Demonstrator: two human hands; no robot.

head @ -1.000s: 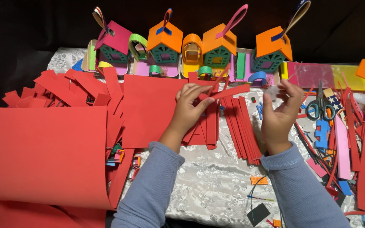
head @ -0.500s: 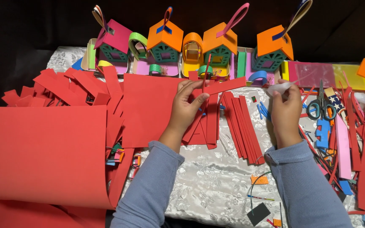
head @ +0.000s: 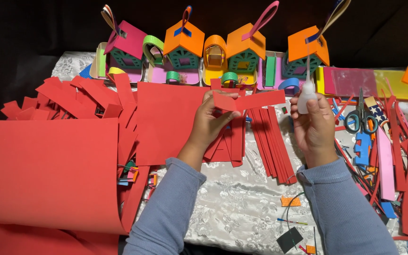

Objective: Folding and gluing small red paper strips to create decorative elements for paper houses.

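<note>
Fingers (head: 223, 115) of your left hand (head: 208, 123) pinch a red paper strip (head: 249, 100); your right hand (head: 315, 125) grips the glue bottle (head: 306, 97), so gluing comes next.

The left hand (head: 209, 123) holds a paper strip (head: 249, 100) up over the middle of the table (head: 242, 212), and the right hand (head: 315, 127) holds a small bottle (head: 306, 97) just to the right of that strip. Behind both hands a row of little paper houses (head: 213, 54) stands along the back edge, and under the hands more cut strips (head: 272, 141) lie on the table. A big curled sheet (head: 48, 174) lies at the near left with a heap of scraps (head: 67, 97) behind it, and the scissors (head: 361, 118) lie to the right of the right hand among a pile of loose strips (head: 407, 156).
</note>
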